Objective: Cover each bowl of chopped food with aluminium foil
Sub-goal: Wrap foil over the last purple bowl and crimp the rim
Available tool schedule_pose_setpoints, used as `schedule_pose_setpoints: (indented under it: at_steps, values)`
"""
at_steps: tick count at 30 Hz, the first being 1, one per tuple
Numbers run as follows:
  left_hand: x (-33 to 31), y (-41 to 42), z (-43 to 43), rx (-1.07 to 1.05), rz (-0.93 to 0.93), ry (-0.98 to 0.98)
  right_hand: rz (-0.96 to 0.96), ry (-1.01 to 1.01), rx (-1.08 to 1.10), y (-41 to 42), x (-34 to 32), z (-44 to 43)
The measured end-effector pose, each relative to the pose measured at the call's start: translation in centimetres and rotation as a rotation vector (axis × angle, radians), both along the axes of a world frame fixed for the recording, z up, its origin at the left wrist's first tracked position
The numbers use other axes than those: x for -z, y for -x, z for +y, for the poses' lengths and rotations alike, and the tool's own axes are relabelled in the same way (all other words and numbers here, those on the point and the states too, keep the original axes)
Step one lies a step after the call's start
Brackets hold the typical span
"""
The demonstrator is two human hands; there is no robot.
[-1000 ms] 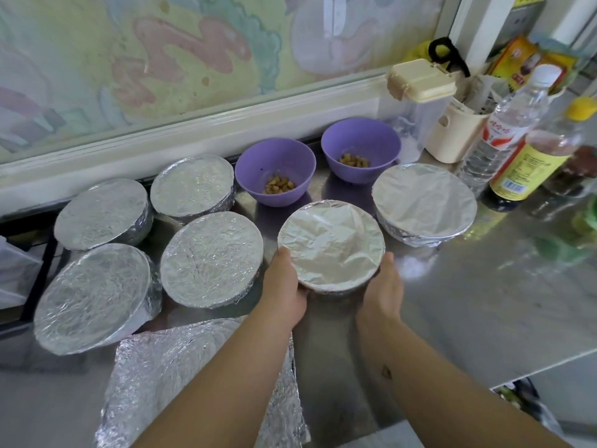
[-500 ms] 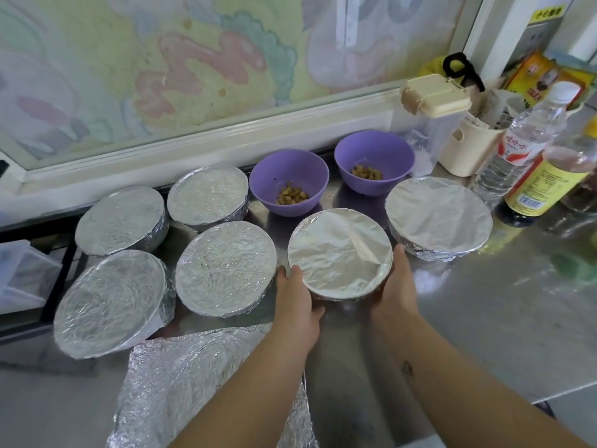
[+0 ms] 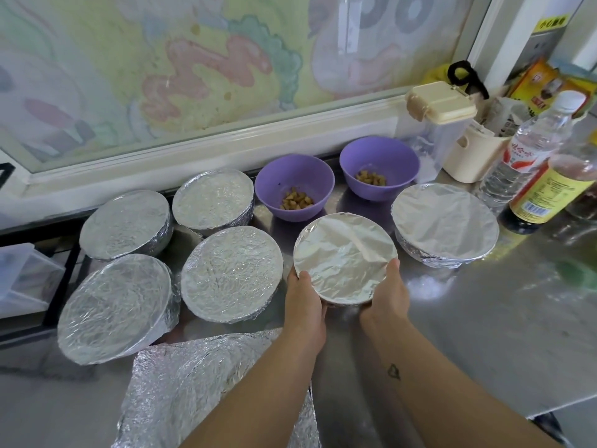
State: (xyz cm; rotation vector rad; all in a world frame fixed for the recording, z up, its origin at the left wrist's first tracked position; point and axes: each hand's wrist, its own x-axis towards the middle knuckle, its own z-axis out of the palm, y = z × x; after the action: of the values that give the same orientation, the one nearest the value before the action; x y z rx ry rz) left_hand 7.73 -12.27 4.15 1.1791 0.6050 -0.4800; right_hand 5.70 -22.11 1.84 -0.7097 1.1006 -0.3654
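While both hands clasped the same bowl, the main hazards lay close to the grip. The left hand [image 3: 303, 295] and right hand [image 3: 386, 294] were apart, each cupped against one side of the foil-covered bowl [image 3: 344, 257] held between them, thumbs at the rim. The fingers underneath were hidden. Whether the bowl sat on the steel counter [image 3: 484, 318] or was lifted clear could not be determined.

Assessment: the foil top was thin and stretched, so thumb pressure at the rim could tear it or pull the folded edge loose. An uneven grip could tip the bowl and shift the contents against the cover.

Just beyond the fingertips stood two uncovered purple bowls [image 3: 294, 185] [image 3: 379, 166] of chopped food, not yet wrapped; a forward push could knock them. A wrapped bowl [image 3: 231, 273] sat just left of the left hand, another [image 3: 445, 221] beyond the right hand. The spare foil sheet [image 3: 181, 389] lay under the left forearm, which could drag or crease it. Bottles [image 3: 529, 150] stood further right, well apart.
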Motion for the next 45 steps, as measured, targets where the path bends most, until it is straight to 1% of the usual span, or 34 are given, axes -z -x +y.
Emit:
schedule_pose_setpoints:
  at_steps: [4,5,7,9,10,12,13,14,15,16,18,19,21,23,24,26,27,30,33,35,37,40,42,45]
  values:
    - [-0.4,0.6,0.1,0.009,0.021,-0.006,-0.011,0.032,-0.150,-0.4,-0.1,-1.8]
    - [-0.6,0.7,0.2,0.034,0.021,-0.030,-0.018,0.061,-0.204,-0.5,0.0,-2.2]
    - [-1.3,1.0,0.8,0.109,-0.006,-0.096,-0.003,0.184,-0.289,-0.2,0.4,-2.8]
    - [-1.7,1.2,1.9,0.226,-0.015,-0.164,0.068,0.393,-0.322,1.2,-0.4,-2.1]
    - [-2.1,1.2,2.5,0.277,-0.010,-0.164,0.085,0.521,-0.312,1.9,-1.0,-1.6]
    - [-2.9,1.1,3.8,0.361,-0.038,-0.162,0.020,0.778,-0.300,2.6,-3.0,-0.3]
    - [-3.2,0.7,4.5,0.391,-0.070,-0.188,-0.026,0.873,-0.333,2.1,-4.1,0.0]
    - [-3.6,0.4,5.2,0.411,-0.104,-0.220,-0.050,0.961,-0.411,0.9,-4.7,0.0]
    - [-3.8,-0.2,5.9,0.420,-0.144,-0.255,-0.046,1.055,-0.536,-0.9,-5.2,0.0]
    - [-4.1,-0.7,6.5,0.419,-0.177,-0.294,0.008,1.140,-0.698,-2.9,-5.7,-0.2]
    - [-3.8,-1.9,7.8,0.427,-0.264,-0.412,0.185,1.326,-1.017,-7.2,-5.8,-0.4]
    - [-3.6,-2.4,8.3,0.436,-0.321,-0.472,0.278,1.399,-1.119,-9.1,-5.8,-0.2]
    - [-3.3,-2.5,9.2,0.502,-0.446,-0.605,0.401,1.530,-1.202,-12.3,-5.1,0.0]
    - [-2.8,-2.3,9.9,0.607,-0.623,-0.848,0.486,1.645,-1.250,-14.3,-4.4,0.3]
    - [-2.4,-2.3,10.2,0.680,-0.725,-0.986,0.526,1.691,-1.261,-15.0,-4.1,0.3]
    - [-1.9,-2.4,10.9,0.857,-0.846,-1.221,0.598,1.756,-1.238,-16.1,-3.5,0.3]
    - [-1.9,-2.5,11.3,0.897,-0.892,-1.286,0.629,1.786,-1.214,-16.6,-3.1,0.4]
    - [-1.3,-2.6,11.8,0.904,-0.998,-1.276,0.681,1.804,-1.206,-17.5,-2.0,0.3]
    - [-1.0,-2.6,12.0,0.914,-1.044,-1.258,0.632,1.829,-1.162,-17.5,-1.3,-0.1]
    - [-0.9,-2.7,12.1,0.918,-1.039,-1.256,0.534,1.821,-1.063,-17.1,-1.3,-0.4]
    - [-0.8,-2.7,12.1,0.913,-1.075,-1.275,0.432,1.828,-0.971,-16.1,-2.1,-0.6]
    - [-1.1,-2.6,11.9,0.930,-1.106,-1.346,0.275,1.903,-0.844,-13.6,-4.9,-0.7]
    - [-1.1,-2.0,12.2,0.953,-1.130,-1.389,0.116,1.913,-0.743,-11.0,-7.3,-0.9]
    - [-0.8,0.4,13.1,0.971,-1.223,-1.350,-0.126,1.964,-0.613,-6.2,-10.0,-1.2]
